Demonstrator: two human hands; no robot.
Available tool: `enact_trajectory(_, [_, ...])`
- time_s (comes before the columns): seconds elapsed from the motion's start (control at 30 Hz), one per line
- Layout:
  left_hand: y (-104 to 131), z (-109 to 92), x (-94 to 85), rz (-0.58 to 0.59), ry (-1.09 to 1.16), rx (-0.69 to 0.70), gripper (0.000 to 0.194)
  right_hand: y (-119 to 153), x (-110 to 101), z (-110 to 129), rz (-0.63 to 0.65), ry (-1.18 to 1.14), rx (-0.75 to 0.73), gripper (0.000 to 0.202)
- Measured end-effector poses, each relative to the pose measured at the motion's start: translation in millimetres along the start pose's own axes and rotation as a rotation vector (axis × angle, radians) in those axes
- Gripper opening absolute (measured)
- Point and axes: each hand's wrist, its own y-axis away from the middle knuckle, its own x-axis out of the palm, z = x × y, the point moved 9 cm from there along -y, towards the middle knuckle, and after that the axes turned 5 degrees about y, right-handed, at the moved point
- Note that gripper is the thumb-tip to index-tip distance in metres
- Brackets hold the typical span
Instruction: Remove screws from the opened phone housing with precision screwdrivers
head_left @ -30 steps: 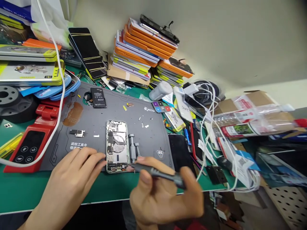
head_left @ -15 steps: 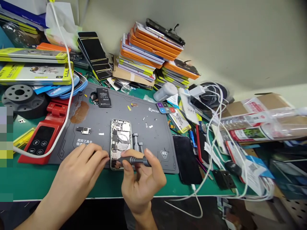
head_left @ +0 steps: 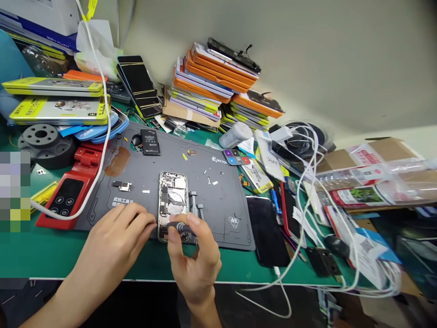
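Note:
An opened phone, its screen off and inner parts bare, lies on a grey work mat. My right hand grips a dark screwdriver over the phone's lower end; the tip is hard to see. At the phone's lower left edge, my left hand has its fingertips pressed together, and what they pinch, if anything, is hidden. Grey screwdrivers lie just right of the phone. A phone battery and a small camera-like part rest on the mat.
A red device with touch buttons stands at the left, crossed by a white cable. Stacked orange cases rise behind the mat. To the right are a dark phone, tangled white cables and a cardboard box.
My right hand has turned and shifted slightly left with the screwdriver, whose handle now shows less of its length. My left hand stays by the phone's edge. The view has shifted a little.

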Motion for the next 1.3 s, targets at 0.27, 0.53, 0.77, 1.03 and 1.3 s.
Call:
enact_trajectory(0.27, [0.7, -0.5, -2.0, 0.005, 0.011, 0.002, 0.018, 5.1, -4.0, -4.5, -0.017, -0.011, 0.071, 0.068])
enact_trajectory(0.53, [0.7, -7.2, -2.3, 0.026, 0.032, 0.068, 0.016, 6.6, -2.2, -13.5, -0.05, -0.154, 0.202, 0.073])
enact_trajectory(0.77, [0.2, -9.1, -8.3, 0.0, 0.083, 0.074, 0.016, 9.6, -13.0, -15.8, -0.147, -0.148, 0.213, 0.069])
enact_trajectory(1.03, [-0.8, -4.0, -8.3, -0.038, 0.086, 0.005, 0.015, 10.4, -5.3, -15.8, -0.069, -0.041, 0.221, 0.066])
enact_trajectory(1.3, [-6.4, -6.1, -9.2, -0.032, 0.024, -0.009, 0.026, 4.7, -6.5, -4.0, -0.057, 0.064, 0.055, 0.069])
